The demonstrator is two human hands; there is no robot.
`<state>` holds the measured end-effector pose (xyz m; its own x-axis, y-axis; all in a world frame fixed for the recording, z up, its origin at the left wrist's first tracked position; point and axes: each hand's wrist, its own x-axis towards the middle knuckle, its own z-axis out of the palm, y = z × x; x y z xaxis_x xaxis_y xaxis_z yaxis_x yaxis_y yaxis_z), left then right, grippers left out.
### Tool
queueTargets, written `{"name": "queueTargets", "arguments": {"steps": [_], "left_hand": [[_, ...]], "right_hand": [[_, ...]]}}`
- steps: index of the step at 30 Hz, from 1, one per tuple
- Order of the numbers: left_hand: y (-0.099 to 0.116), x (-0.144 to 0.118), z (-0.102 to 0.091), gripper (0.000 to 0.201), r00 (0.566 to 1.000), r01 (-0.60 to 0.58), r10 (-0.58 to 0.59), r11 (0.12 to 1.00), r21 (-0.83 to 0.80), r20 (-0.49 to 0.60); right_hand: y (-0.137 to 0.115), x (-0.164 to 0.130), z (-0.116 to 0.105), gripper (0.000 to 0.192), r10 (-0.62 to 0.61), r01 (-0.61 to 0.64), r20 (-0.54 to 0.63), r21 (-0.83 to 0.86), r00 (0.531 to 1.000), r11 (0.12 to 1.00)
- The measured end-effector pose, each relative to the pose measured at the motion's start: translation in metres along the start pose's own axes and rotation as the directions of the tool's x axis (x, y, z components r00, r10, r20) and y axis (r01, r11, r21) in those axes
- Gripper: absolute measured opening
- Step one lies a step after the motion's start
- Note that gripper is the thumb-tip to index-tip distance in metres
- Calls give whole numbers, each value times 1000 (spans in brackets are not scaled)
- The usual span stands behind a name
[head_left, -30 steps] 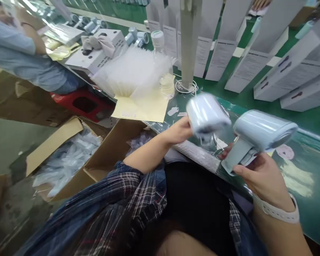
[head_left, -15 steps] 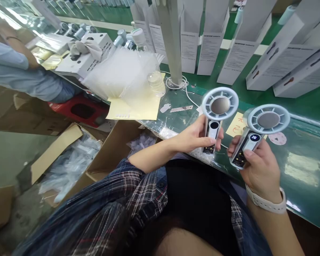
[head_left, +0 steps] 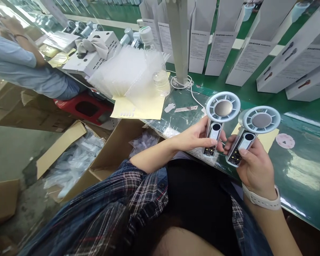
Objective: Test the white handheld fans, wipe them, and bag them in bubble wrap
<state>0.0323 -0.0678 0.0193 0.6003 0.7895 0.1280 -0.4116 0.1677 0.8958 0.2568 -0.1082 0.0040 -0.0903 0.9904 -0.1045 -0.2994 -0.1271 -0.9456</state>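
Observation:
My left hand [head_left: 196, 137] is closed around the handle of a light-blue handheld fan [head_left: 223, 107], its thumb on the lower front. A second handheld fan [head_left: 261, 121] of the same kind is in my right hand [head_left: 256, 165], thumb pressing near the button area. Both fans have round ring heads with silver centres and stand tilted side by side, slightly apart. Their handles show bare circuit boards at the bottom, and the round displays on both look dark. Under the right fan lies a yellow paper note [head_left: 269, 138], partly hidden.
White boxes [head_left: 200, 53] stand along the back behind a metal post [head_left: 180, 42]. Clear plastic sleeves [head_left: 128, 71] and a bottle [head_left: 160, 78] sit on yellow paper. A cutter blade [head_left: 186, 108] lies nearby. Open cartons [head_left: 112, 149] are at left, near another person's sleeve [head_left: 13, 53].
The lit number on the right fan's display has gone dark. My right hand has brought its fan a little left, closer to the other fan. The view has shifted slightly.

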Motion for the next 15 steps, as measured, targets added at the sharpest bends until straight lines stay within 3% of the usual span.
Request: {"name": "queueTargets", "arguments": {"steps": [7, 10, 15], "left_hand": [[-12, 6, 1, 65, 999, 35, -34, 999, 17, -29], [-20, 9, 2, 68, 993, 61, -62, 998, -18, -98], [-21, 9, 2, 64, 978, 44, -46, 999, -17, -202]], "right_hand": [[-3, -2, -1, 30, 12, -12, -11, 23, 1000, 1000], [-2, -3, 0, 30, 24, -24, 8, 46, 1000, 999], [2, -2, 5, 23, 1, 1, -93, 24, 996, 1000]]}}
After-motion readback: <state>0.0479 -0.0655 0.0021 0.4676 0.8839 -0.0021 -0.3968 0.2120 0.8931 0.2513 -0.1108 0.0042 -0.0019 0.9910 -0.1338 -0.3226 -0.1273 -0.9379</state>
